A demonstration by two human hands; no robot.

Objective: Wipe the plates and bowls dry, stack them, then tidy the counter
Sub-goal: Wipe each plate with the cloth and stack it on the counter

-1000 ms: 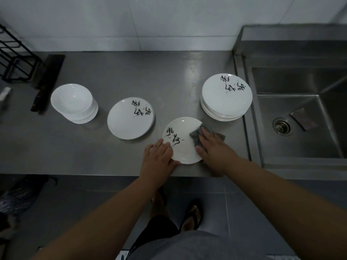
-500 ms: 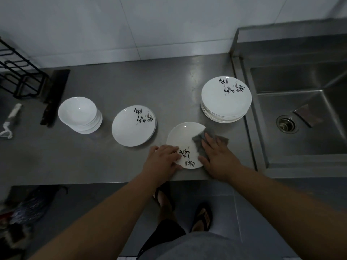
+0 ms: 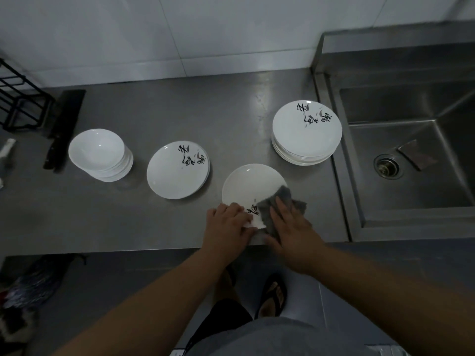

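Bowls (image 3: pixel 100 154) sit stacked toward the table's left edge, with a low pile of plates (image 3: pixel 177 170) beside them. At the front edge the left hand (image 3: pixel 227 227) curls over the near rim of a single plate (image 3: pixel 250 186), steadying it. The right hand (image 3: pixel 293 232), fingers straight, presses a grey cloth (image 3: pixel 266 217) onto the plate's near-right side, so its bare far half lies just beyond that hand. A taller stack (image 3: pixel 307 132) stands toward the right edge.

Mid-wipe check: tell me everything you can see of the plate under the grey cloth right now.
The shallow white round plate, glossy like ceramic, lies flat and face up near the front edge of the grey steel counter. Black brush-style lettering sits at its near side, partly covered. The left hand grips its near-left rim with curled fingers; the right hand presses a grey cloth flat onto its near-right part. Wetness cannot be told.
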